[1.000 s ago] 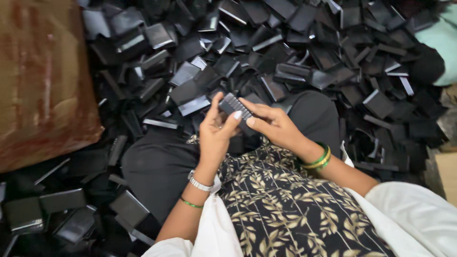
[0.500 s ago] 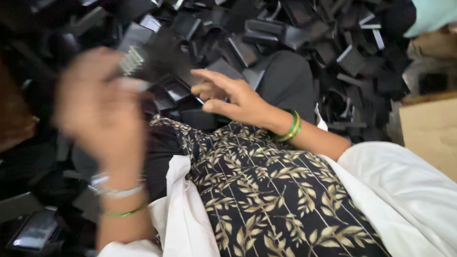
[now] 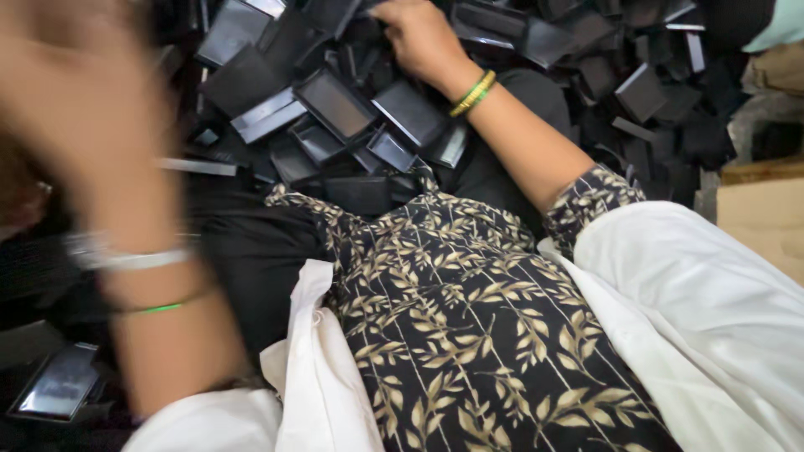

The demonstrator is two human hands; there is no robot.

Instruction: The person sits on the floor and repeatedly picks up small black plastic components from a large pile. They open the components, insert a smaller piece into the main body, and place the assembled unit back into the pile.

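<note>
1. Hands are well apart: the right hand (image 3: pixel 419 33) is stretched forward into the heap of black trays (image 3: pixel 335 105), while the left hand (image 3: pixel 79 109) is raised close to the camera at the left side of the view.
2. The right hand lies palm down on the heap near its far edge, fingers spread among the pieces; whether it has closed on one of them cannot be told, since the fingertips are hidden among the trays.
3. The left hand is badly blurred, so I cannot tell whether it is open, closed or holding anything.
4. Green and yellow bangles (image 3: pixel 473 92) sit on the right wrist; a silver bracelet (image 3: pixel 126 255) and a thin green band (image 3: pixel 163 308) sit on the left wrist.
5. The black trays are shallow, rectangular and piled loosely over the floor in front of the person's knees, some lying against the black trousers (image 3: pixel 251 251).
6. A leaf-patterned tunic (image 3: pixel 452 318) and a white cloth (image 3: pixel 703 310) cover the lap.
7. A cardboard box (image 3: pixel 766 218) stands at the right edge, beside the heap.
</note>
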